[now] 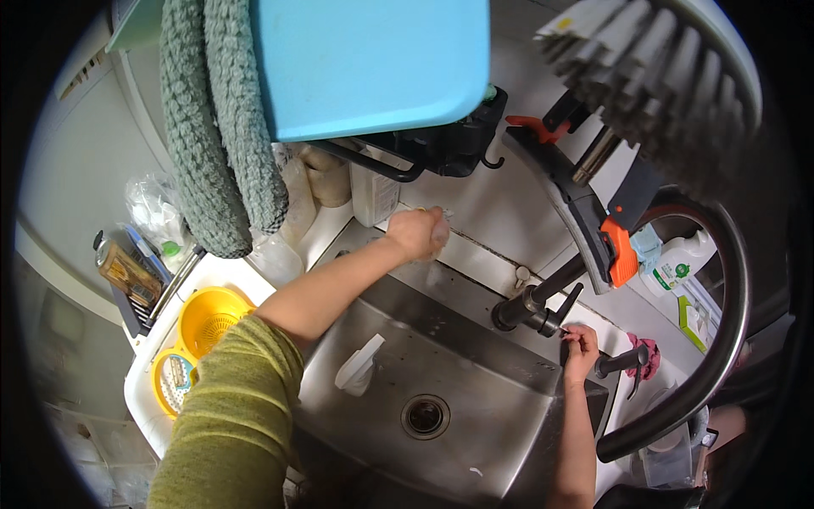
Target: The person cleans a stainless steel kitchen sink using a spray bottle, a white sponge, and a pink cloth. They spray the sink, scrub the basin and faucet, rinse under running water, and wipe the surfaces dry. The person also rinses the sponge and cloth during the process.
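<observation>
Below me is a stainless steel sink point(496, 439) with a round drain point(425, 417). My left hand point(414, 234) reaches across to the ledge behind it, fingers curled. Something pale shows at its fingertips, too blurred to name. My right hand point(580, 350) is at the sink's back right corner, fingertips bunched close to the end of the dark faucet's base point(516, 310). Whether those fingers pinch anything is unclear. The faucet's lever point(569, 302) points up and right. A white plastic piece point(360, 366) lies in the basin, left of the drain.
A blue board point(375, 63) and grey-green fluffy dusters point(232, 121) hang overhead at left. A round brush point(655, 83) and an orange-and-black tool head point(572, 203) hang at right. Yellow strainers point(213, 318) sit left. A dark soap dispenser point(623, 361) stands beside my right hand.
</observation>
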